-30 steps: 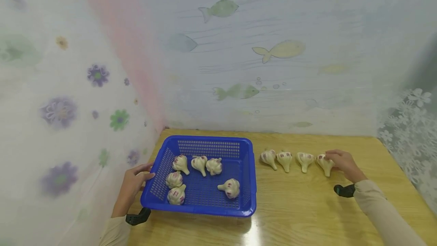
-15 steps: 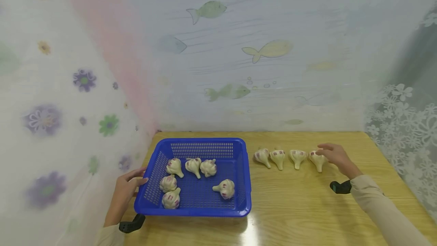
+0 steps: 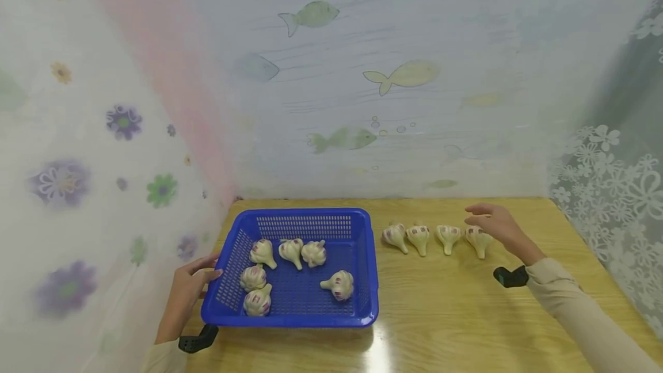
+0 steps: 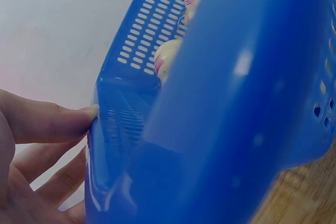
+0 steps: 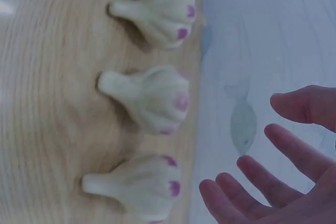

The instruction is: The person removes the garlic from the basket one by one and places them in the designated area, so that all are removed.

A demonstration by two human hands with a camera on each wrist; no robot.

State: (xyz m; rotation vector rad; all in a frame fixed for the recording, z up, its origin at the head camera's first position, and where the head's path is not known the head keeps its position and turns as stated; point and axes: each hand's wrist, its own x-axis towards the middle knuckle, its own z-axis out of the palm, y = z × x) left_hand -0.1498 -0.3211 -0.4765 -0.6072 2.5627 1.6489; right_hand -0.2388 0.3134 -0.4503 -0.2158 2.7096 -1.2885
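My left hand (image 3: 183,289) holds the left rim of a blue plastic basket (image 3: 292,320); in the left wrist view its thumb (image 4: 58,124) presses the rim and the fingers lie against the outer side. Inside the basket, several white garlic bulbs with purple marks sit mostly to the left, one garlic bulb (image 3: 343,285) apart at the right. To the right of the basket, more garlic lies in a row on the table. My right hand (image 3: 499,229), fingers spread and holding nothing, hovers over the rightmost bulb (image 3: 479,242); the right wrist view shows that garlic bulb (image 5: 144,187) apart from the fingers.
The wooden table (image 3: 440,315) meets a back wall (image 3: 331,171) painted with fish. A flower-patterned wall (image 3: 119,217) stands close on the left, beside my left hand. White flower lacework (image 3: 616,171) hangs at the right.
The head view has shifted, so the scene slides left. My right hand has come off the rightmost garlic bulb and moved up and left over it. My left hand keeps holding the basket.
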